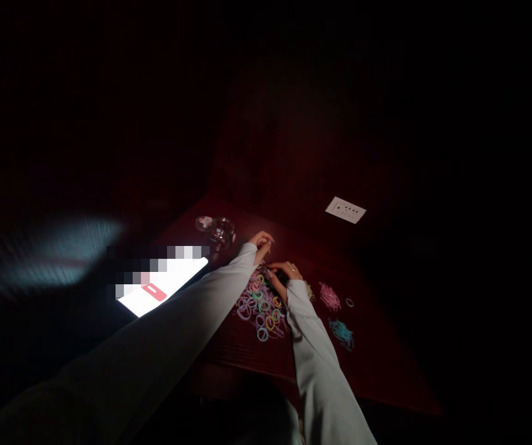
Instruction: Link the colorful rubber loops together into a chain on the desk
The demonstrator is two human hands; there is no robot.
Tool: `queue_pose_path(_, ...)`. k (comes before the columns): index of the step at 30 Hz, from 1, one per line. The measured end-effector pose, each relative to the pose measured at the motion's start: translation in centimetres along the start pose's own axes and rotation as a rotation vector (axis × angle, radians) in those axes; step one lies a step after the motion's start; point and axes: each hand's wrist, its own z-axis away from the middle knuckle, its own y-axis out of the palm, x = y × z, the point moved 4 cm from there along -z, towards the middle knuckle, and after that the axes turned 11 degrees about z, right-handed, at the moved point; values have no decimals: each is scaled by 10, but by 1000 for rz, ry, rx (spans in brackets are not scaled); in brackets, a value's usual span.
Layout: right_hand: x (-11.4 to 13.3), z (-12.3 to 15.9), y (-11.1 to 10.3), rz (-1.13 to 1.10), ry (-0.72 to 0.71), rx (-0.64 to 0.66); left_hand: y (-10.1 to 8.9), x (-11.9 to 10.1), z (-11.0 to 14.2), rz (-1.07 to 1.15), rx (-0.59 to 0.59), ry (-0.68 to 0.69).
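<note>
A loose pile of small multicoloured hair ties [260, 303] lies on the dark red table in front of me. My left hand [262, 242] is just beyond the pile, its fingers curled together; anything between them is too small to make out. Over the upper right of the pile, my right hand [285, 273] arches with thumb and fingers apart, wearing a ring. To its right are a pink heap of hair ties [329, 296] and a teal heap [342, 334]. A yellow-green heap [310, 292] is partly hidden by my right wrist. One single greenish hair tie [350, 303] lies apart.
A brightly lit screen [164, 287] stands left of my left forearm, partly blurred out. Behind it is a clear glass vessel [222, 230] with pinkish decoration. A white socket panel [345, 210] is at the back right. The surroundings are very dark.
</note>
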Motion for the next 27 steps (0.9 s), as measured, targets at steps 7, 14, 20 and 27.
queue_pose_path(7,4,-3,14,-125,-52,124,5,-31,22,-136,9,125)
queue_pose_path(14,1,-4,16,-287,68,85,2,-42,26,-191,-29,154)
queue_pose_path(20,-4,-5,14,-466,257,-20,1,-40,24,-164,-45,159)
queue_pose_path(27,-6,-4,13,-282,190,-16,2,-42,25,-167,-55,164)
